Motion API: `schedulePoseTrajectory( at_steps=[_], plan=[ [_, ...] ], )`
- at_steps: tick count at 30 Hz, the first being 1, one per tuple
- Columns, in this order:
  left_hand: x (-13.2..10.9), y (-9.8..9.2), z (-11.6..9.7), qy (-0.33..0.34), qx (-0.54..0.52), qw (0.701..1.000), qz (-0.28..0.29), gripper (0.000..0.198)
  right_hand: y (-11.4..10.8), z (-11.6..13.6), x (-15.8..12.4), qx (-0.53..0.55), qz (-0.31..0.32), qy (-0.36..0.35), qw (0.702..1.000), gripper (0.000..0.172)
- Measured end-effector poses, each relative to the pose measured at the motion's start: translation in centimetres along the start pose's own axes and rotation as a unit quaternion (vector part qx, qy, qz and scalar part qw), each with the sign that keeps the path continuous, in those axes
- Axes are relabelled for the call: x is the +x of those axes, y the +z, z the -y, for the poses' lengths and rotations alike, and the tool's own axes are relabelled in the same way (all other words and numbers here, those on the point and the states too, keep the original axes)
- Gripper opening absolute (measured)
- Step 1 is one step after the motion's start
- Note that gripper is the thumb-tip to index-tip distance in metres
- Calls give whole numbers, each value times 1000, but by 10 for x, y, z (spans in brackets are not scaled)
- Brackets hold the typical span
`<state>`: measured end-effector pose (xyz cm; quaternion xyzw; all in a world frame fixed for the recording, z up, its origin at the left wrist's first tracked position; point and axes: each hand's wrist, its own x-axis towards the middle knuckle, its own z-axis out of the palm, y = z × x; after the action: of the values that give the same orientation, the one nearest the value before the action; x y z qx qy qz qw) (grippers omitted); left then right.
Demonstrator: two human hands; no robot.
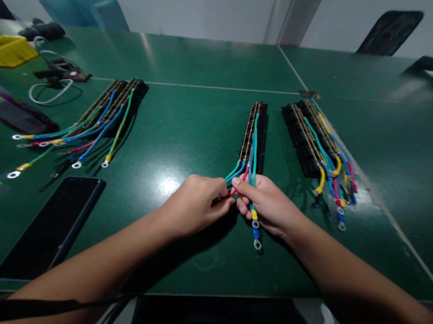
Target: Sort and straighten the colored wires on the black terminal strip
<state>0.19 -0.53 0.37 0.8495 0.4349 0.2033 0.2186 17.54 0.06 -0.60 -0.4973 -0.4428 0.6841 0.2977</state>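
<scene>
In the middle of the table lies a black terminal strip [262,140] with metal rails and several coloured wires coming off its near end. My left hand [199,202] is pinched on wires from it, among them a red wire [234,189]; the ends in that grip are hidden. My right hand [267,199] closes around a green wire [255,149] and a blue one beside it. Below those fingers hang two ring terminals, one with a yellow sleeve [255,215] and one with a blue sleeve [256,234]. Both hands nearly touch.
Two more wired strips [308,138] lie side by side at the right, and another wired pair [123,102] at the left. A phone [53,228] rests near my left forearm. Further left are a yellow holder [12,52] and a white cable [49,102].
</scene>
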Motion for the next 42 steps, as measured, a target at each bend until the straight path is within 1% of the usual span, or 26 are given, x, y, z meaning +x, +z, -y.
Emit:
schedulePoseTrajectory(
  at_steps=[5, 10, 13, 17, 21, 24, 27, 31, 35, 38, 40, 42],
  plan=[
    [1, -1, -3, 6, 8, 1000, 20, 20, 0, -1, 1, 0, 8, -3, 1000, 22],
    [0, -3, -2, -9, -32, 999, 5, 16, -1, -3, 1, -6, 12, -8, 1000, 22],
    [0, -4, -2, -18, -54, 998, 7, 16, -1, -4, 1, -2, 14, -8, 1000, 22],
    [0, -4, -3, -13, -34, 999, 0, 20, 0, -1, 1, 3, 16, -5, 1000, 21],
    [1, -5, -4, -9, -21, 1000, 15, 23, 1, 0, 1, 11, 23, -5, 1000, 21],
    [1, -5, -4, -21, -45, 999, 9, 20, 1, 0, 1, 12, 22, -4, 1000, 21],
    [0, -4, -4, -27, -79, 997, 2, 22, 1, 0, 1, 17, 15, 2, 1000, 21],
    [-1, -3, -5, -33, -108, 994, 7, 22, 1, 1, 1, 25, 17, -1, 1000, 21],
    [-1, -4, -5, -26, -72, 997, 7, 17, 1, 1, 0, 13, 17, 1, 1000, 21],
    [0, -6, -6, -18, -40, 999, 22, 17, 2, 1, 0, 11, 20, -2, 1000, 20],
    [1, -7, -6, -16, -34, 999, 36, 19, 2, 1, 1, 12, 23, -6, 1000, 20],
    [1, -7, -6, -19, -45, 998, 37, 20, 2, 1, 1, 11, 23, -5, 1000, 20]
  ],
)
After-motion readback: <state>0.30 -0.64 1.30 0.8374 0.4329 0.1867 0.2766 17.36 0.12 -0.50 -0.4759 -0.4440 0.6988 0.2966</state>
